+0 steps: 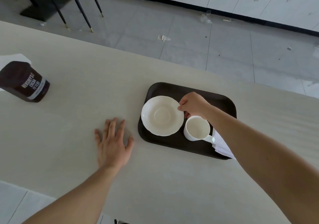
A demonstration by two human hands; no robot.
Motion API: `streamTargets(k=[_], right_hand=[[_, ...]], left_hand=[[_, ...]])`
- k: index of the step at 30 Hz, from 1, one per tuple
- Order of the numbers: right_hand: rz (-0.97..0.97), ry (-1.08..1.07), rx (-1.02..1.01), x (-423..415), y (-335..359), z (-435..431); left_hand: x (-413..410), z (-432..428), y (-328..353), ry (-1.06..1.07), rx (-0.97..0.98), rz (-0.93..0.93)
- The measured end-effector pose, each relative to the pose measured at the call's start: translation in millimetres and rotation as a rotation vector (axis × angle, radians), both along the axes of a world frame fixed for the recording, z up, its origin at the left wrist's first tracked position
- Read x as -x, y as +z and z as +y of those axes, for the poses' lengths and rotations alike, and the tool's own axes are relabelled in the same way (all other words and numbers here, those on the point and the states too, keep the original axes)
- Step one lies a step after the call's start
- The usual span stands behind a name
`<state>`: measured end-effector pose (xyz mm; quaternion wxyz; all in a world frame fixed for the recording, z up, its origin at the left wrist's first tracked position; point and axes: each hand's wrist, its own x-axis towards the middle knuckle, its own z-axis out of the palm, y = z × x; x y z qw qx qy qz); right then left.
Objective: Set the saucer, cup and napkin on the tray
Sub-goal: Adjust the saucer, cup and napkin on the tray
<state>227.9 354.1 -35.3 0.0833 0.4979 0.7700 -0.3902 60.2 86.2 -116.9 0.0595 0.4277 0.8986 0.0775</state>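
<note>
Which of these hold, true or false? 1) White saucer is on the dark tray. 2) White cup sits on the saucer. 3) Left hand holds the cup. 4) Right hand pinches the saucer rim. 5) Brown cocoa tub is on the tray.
1) The white ceramic saucer is on the dark rectangular tray: true.
2) The white ceramic cup sits on the saucer: false, it stands beside it on the tray.
3) The left hand holds the cup: false, it lies flat on the pale table.
4) The right hand pinches the saucer's rim: true.
5) The brown cocoa tub is on the tray: false, it is on the table, far left.
</note>
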Motion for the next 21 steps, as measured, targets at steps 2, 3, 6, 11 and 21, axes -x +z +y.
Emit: streamTargets(k=[2,3,6,11,21], right_hand=[[0.026,-0.042,0.038,-0.5,-2.5,3.5],[0.037,-0.06,0.059,-1.0,-3.3,4.8],[0.061,-0.093,0.109,-1.6,-3.8,6.5],[0.081,-0.141,0.134,-4.1,-3.7,9.7],[0.145,-0.291,0.141,-3.7,-2.1,18.4]], left_hand=[[0.0,-0.2,-0.9,-0.001,-0.004,0.008],[0.2,-0.5,-1.3,0.0,-0.003,0.013],[1.0,-1.0,-2.2,0.0,0.005,0.02],[-0.4,-1.1,-0.5,0.0,0.004,0.016],[0.0,-0.9,0.2,0.004,0.02,0.021]])
